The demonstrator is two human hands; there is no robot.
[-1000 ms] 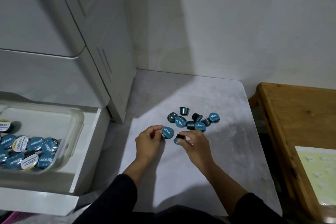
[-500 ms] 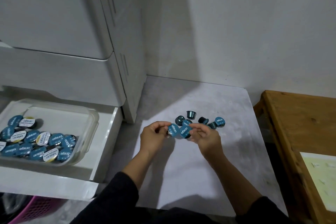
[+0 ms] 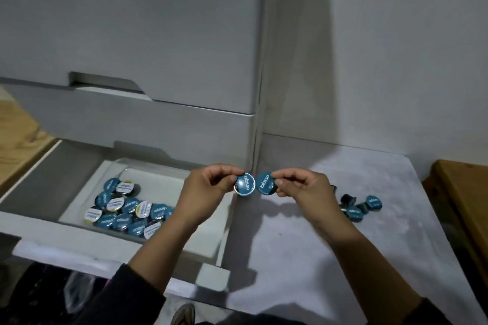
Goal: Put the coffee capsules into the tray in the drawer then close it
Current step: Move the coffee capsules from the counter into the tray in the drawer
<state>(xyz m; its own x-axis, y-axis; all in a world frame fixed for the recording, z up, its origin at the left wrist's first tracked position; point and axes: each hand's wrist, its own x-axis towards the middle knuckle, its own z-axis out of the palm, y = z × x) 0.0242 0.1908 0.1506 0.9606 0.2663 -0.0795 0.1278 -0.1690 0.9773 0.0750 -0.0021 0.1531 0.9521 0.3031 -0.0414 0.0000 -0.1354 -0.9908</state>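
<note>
My left hand (image 3: 208,190) pinches a blue-lidded coffee capsule (image 3: 245,184) in the air over the right end of the open bottom drawer (image 3: 79,245). Beside it, my right hand (image 3: 301,187) pinches a second blue capsule (image 3: 265,183); the two lids nearly touch. A clear tray (image 3: 148,174) in the drawer holds several capsules (image 3: 126,208) with blue and white lids, partly hidden by my left forearm. Several loose blue capsules (image 3: 360,206) lie on the grey floor mat (image 3: 343,258) to the right, behind my right wrist.
A white drawer cabinet (image 3: 132,47) rises behind the open drawer, its upper drawers closed. A wooden bench (image 3: 459,192) borders the mat on the right, and wood flooring (image 3: 15,145) shows at the far left. A white wall (image 3: 383,47) stands behind.
Both hands lifted a capsule each from the pile and carried them left, from over the mat to the drawer's right end. The view swung left toward the drawer.
</note>
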